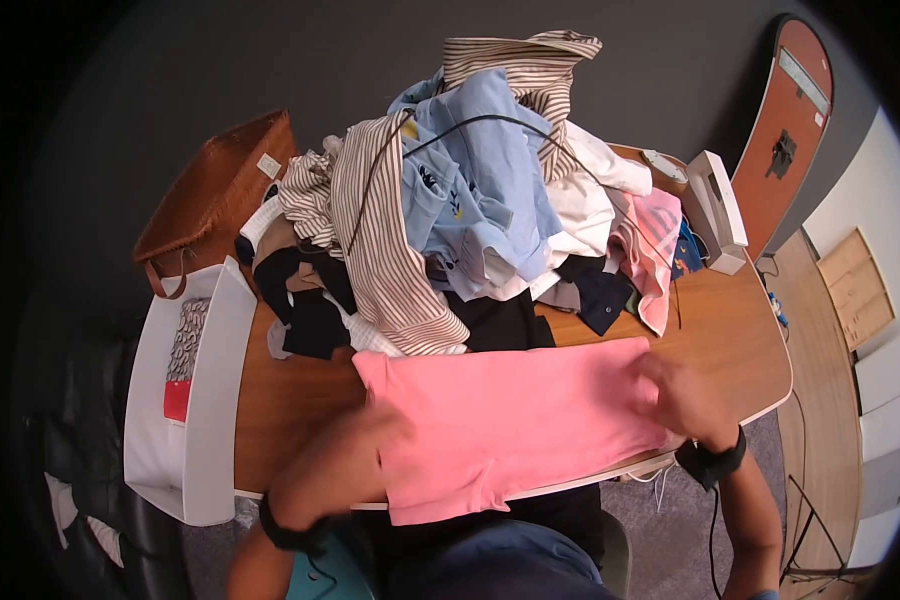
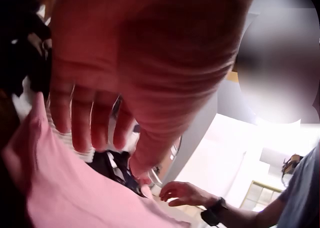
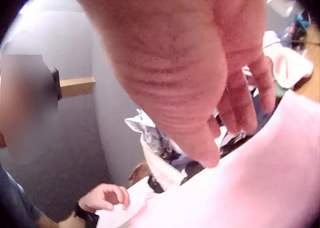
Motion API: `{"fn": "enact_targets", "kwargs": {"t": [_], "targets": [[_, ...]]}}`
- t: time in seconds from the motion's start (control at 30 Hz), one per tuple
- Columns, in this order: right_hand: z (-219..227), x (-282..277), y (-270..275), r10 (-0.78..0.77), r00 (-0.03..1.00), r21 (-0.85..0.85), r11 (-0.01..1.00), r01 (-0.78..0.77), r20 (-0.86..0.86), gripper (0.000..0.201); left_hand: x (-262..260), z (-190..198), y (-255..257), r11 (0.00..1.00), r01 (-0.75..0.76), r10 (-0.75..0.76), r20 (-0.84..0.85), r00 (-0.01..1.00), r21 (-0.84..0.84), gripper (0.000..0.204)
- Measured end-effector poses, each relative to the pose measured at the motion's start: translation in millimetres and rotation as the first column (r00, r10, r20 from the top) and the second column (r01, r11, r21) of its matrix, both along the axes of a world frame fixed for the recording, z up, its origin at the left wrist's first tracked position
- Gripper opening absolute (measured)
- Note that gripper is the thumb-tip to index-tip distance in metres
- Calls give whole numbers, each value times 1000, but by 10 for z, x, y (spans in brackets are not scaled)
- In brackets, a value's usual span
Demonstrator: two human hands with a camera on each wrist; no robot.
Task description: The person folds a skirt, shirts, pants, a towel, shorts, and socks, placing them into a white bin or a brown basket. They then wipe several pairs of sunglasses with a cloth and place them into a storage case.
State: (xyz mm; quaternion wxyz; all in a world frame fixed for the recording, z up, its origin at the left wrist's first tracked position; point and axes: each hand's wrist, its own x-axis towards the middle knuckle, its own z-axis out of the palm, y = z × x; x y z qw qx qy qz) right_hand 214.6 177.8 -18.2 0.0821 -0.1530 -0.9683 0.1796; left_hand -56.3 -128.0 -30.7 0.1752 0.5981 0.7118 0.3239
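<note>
Both hands up front, well apart, palms downward. Left hand [image 1: 355, 455]: motion-blurred in head view; left wrist view has fingers long, nearly straight, small gaps between them, thumb off to the side. Right hand [image 1: 682, 395]: also blurred, fingers bent softly at the joints, a bit spread, thumb held apart from them. Neither hand grips; contact at the fingertips can't be told. Left forearm [image 1: 255, 568] slants in behind its hand, right forearm [image 1: 753, 515] likewise behind the other, both bare. Black wristband on each wrist, left [image 1: 292, 532], right [image 1: 712, 462]. Torso [image 1: 500, 565] behind and between the hands.
</note>
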Motion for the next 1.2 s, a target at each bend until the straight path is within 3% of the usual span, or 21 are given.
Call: {"fn": "enact_targets", "kwargs": {"t": [0.03,0.13,0.2,0.33,0.43,0.5,0.63,0.77,0.93,1.07,1.2], "targets": [[15,49,-71,54,984,-198,980,-20,168,28,86,-68,-70,982,174,-173,12,985,-76,28],[-82,83,-242,151,968,-158,980,-121,198,27,393,-201,-178,979,187,-194,-86,977,-84,31],[-163,107,-246,171,970,-125,981,-151,171,27,480,-231,-206,972,104,-170,-330,928,-209,32],[-252,139,-225,203,970,-6,979,-204,133,28,477,-306,-244,976,137,-193,-395,898,-167,26],[-274,135,-229,201,973,8,979,-203,115,26,404,-330,-275,986,162,-169,-320,932,-49,19],[-208,116,-272,207,973,11,978,-209,103,24,416,-194,-250,993,72,-43,-289,956,89,15],[-222,134,-320,195,978,71,977,-200,73,22,429,23,-240,992,15,14,-227,974,123,18],[-289,158,-310,201,977,139,968,-209,72,23,457,151,-246,988,89,-58,-225,973,129,24],[-80,226,-257,107,993,-106,988,-111,-42,22,473,337,-325,973,201,-166,-258,952,116,27],[39,314,-176,165,985,-72,983,-168,-47,23,498,307,-389,967,253,-252,-114,961,-4,25],[-31,335,-184,231,961,-80,972,-220,155,32,398,207,-364,914,380,-364,123,923,-141,29]]}}
